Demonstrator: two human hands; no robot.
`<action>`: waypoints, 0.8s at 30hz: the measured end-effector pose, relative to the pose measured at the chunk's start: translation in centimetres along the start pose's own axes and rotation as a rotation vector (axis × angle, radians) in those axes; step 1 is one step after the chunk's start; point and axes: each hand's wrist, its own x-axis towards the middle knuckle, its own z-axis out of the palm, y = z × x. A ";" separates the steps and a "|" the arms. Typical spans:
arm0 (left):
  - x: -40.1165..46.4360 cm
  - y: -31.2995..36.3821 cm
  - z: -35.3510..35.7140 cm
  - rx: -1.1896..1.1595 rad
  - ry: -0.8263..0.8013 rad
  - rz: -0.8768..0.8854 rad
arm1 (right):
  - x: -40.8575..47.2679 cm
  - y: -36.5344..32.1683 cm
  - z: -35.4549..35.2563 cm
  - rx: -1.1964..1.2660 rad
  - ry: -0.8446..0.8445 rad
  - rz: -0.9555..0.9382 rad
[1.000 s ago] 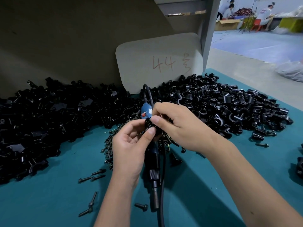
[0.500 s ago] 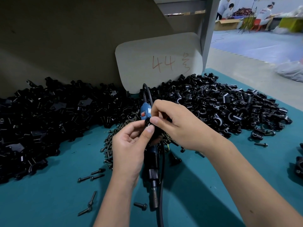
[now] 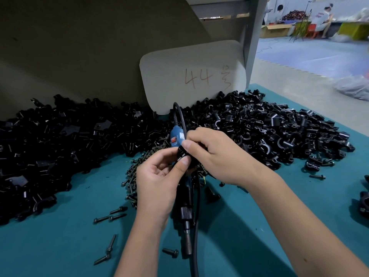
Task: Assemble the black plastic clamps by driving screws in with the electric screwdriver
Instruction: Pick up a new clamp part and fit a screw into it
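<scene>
A teal mat (image 3: pixel 60 246) covers the workbench, backed by a drab board and a rounded cardboard card (image 3: pixel 191 76) marked "44" in red; people sit at far tables in the background. Both hands meet just above the electric screwdriver (image 3: pixel 184 198), which lies on the mat with its bit end toward the person. The left hand (image 3: pixel 157 182) pinches a black plastic clamp (image 3: pixel 182 154) between thumb and fingertips, and the right hand (image 3: pixel 217 156) curls its fingers round the same piece from the other side; whether a screw is already seated in it cannot be told.

The step in hand looks like mating the clamp halves before driving. To do it well, line the bores up true, hold the halves square, and start the screw straight by hand before reaching for the driver, since a crooked start would likely strip soft plastic.

The clamps are matte, ribbed, half-round saddles heaped in a pile of clamp parts (image 3: pixel 269 132) to the right, flatter pieces to the left. Dark flanged screws (image 3: pixel 109 217) lie scattered, slim and dull. The driver has a blue body, a knurled collar and a glossy black cord (image 3: pixel 195 236).
</scene>
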 end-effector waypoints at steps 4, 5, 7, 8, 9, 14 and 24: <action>0.0 0.0 0.0 0.006 -0.006 0.001 | 0.1 -0.1 0.4 -0.027 0.066 -0.011; 0.0 0.1 0.0 0.004 -0.005 0.005 | 0.2 -0.2 0.5 -0.031 0.087 -0.018; 0.1 0.1 0.0 0.000 0.005 0.020 | 0.3 -0.5 0.8 -0.050 0.121 -0.015; 0.1 0.2 0.0 0.010 0.015 0.035 | 0.3 -0.6 0.9 -0.063 0.136 -0.008; 0.1 0.2 -0.1 0.029 0.025 0.054 | 0.3 -0.7 1.0 -0.077 0.152 0.002; 0.4 -0.1 -0.4 0.137 0.077 0.153 | 0.5 -1.6 2.1 -0.064 0.222 0.154; 0.4 -0.1 -0.5 0.054 0.110 0.056 | -0.1 -0.5 0.9 -0.016 0.072 -0.009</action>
